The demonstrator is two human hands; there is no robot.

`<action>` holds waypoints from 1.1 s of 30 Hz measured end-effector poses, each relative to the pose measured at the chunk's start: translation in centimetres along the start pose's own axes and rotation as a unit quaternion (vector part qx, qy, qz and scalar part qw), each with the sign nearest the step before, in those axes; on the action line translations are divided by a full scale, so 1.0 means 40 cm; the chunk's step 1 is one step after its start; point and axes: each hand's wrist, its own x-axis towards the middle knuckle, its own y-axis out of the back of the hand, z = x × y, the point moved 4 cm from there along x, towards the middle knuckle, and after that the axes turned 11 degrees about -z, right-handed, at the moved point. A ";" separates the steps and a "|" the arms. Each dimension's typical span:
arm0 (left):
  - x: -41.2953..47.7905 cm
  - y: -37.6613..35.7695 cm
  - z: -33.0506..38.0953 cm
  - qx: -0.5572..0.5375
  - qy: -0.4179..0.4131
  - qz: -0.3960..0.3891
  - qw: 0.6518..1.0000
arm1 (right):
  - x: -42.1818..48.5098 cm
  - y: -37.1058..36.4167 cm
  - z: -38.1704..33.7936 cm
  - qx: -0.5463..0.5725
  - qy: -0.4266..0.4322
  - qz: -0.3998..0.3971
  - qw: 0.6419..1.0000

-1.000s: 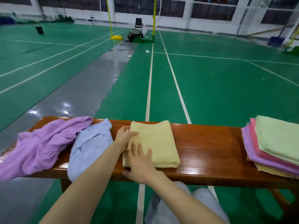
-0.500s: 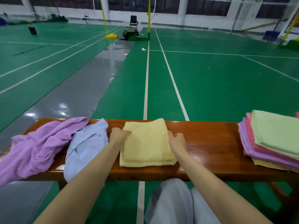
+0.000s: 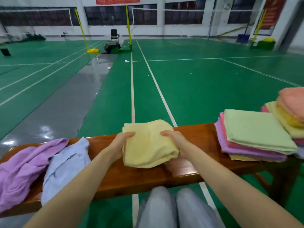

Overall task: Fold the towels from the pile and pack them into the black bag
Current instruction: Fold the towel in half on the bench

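Note:
A folded yellow towel is held just above the middle of the wooden bench. My left hand grips its left side with the thumb on top. Its right side is gripped the same way by my right hand. An unfolded purple towel and a light blue towel lie crumpled on the bench's left end. A stack of folded towels with a green one on top sits at the right. No black bag is in view.
A second heap of towels, peach and yellow, rests behind the stack at the far right. Beyond the bench spreads a green court floor with white lines. My knees sit below the bench's front edge.
Both hands moved from the towel's sides to gripping it, and lifted it off the bench. The camera view tilted up and to the right.

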 end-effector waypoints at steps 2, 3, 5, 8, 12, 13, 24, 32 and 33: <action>0.015 -0.071 0.036 -0.022 -0.027 -0.018 0.999 | -0.047 0.076 -0.064 0.006 0.040 0.027 0.999; 0.022 -0.109 0.053 -0.036 -0.043 -0.027 0.998 | -0.076 0.121 -0.097 0.003 0.063 0.044 0.997; 0.041 -0.201 0.086 -0.050 -0.068 -0.056 0.995 | -0.146 0.215 -0.161 -0.015 0.109 0.066 0.992; 0.077 -0.384 0.132 -0.031 -0.101 -0.121 0.987 | -0.247 0.369 -0.219 -0.041 0.148 0.109 0.982; 0.172 -0.635 0.154 -0.044 -0.100 -0.172 0.979 | -0.339 0.581 -0.227 0.015 0.154 0.189 0.970; 0.207 -0.695 0.151 -0.037 -0.094 -0.175 0.979 | -0.350 0.643 -0.219 0.032 0.153 0.214 0.964; 0.274 -0.855 0.048 0.441 -0.266 -0.043 0.856 | -0.300 0.751 -0.139 -0.556 -0.026 0.366 0.746; 0.318 -0.896 -0.055 0.669 -0.224 -0.195 0.681 | -0.187 0.753 -0.069 -0.657 -0.076 0.268 0.701; 0.324 -0.895 -0.061 0.670 -0.215 -0.196 0.683 | -0.181 0.756 -0.065 -0.656 -0.081 0.266 0.702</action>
